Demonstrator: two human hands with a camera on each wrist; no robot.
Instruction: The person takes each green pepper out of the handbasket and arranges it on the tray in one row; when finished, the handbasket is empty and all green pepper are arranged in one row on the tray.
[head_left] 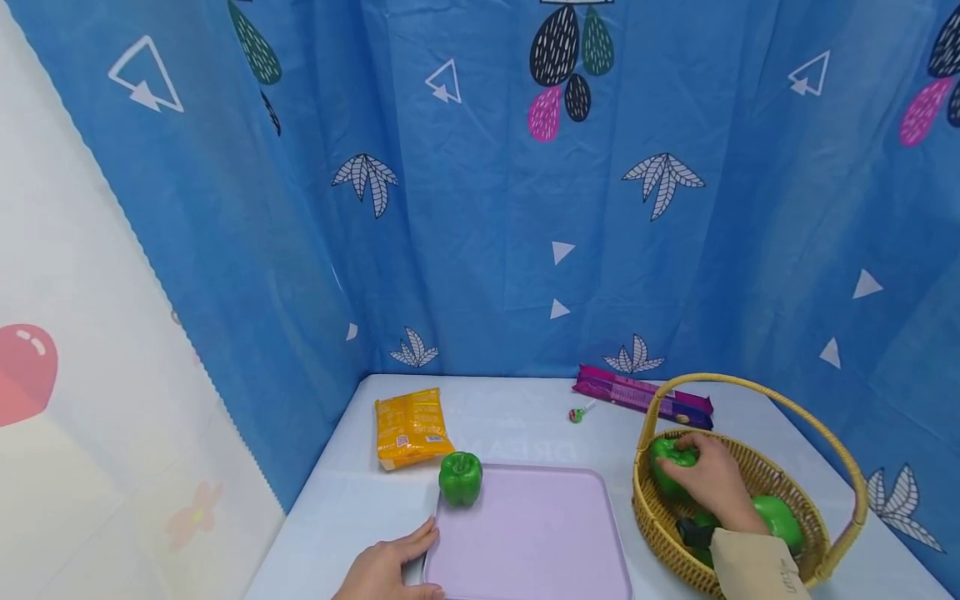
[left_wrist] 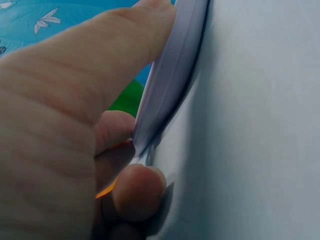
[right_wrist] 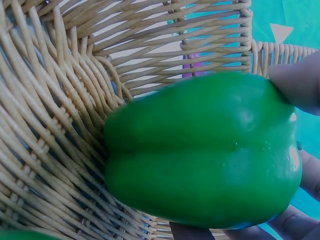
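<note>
In the head view, my right hand (head_left: pixel 716 479) reaches into a wicker basket (head_left: pixel 656 533) and grips a green bell pepper (head_left: pixel 667 462) near its far left wall. The right wrist view shows that bell pepper (right_wrist: pixel 200 150) large, with thumb and fingers around one end. Another green pepper (head_left: pixel 780 521) lies in the basket, partly behind the forearm. My left hand (head_left: pixel 386 562) touches the left edge of a pale lilac tray (head_left: pixel 532 542); in the left wrist view the thumb and a finger meet the tray rim (left_wrist: pixel 167 75). One green bell pepper (head_left: pixel 461 479) sits at the tray's far left corner.
An orange packet (head_left: pixel 412 425) lies behind the tray on the left. A lollipop (head_left: pixel 577 414) and a long purple package (head_left: pixel 637 394) lie at the back of the white table (head_left: pixel 510 408). The basket's tall handle (head_left: pixel 813 425) arches over its right side. Blue curtain (head_left: pixel 480 208) hangs behind.
</note>
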